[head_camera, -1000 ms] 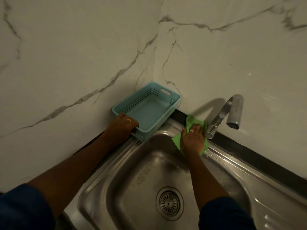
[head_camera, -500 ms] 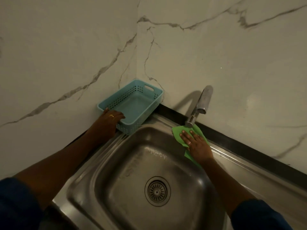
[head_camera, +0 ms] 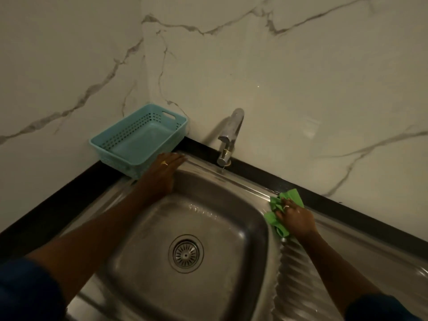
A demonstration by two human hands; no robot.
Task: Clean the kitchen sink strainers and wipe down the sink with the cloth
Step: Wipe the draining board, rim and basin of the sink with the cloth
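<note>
Wiping step: under way along the back rim of the sink (head_camera: 245, 184), right of the tap (head_camera: 229, 135).
Cloth (head_camera: 292, 196): green, bunched, pressed to the rim at the basin's back-right corner, just above the ribbed drainboard (head_camera: 301, 274).
Right hand (head_camera: 295, 220): fingers curled over the cloth, gripping it and pressing it down.
Left hand (head_camera: 162, 174): flat, fingers straight, holding nothing; resting on the rim's back-left corner, right beside the blue basket (head_camera: 139, 140).
Strainer (head_camera: 186, 253): seated in the drain, well apart from both hands; clean or not, cannot tell.
Next move: probably carrying the cloth onto the drainboard ribs or down the basin wall; calls for firm pressure along the grooves.
</note>
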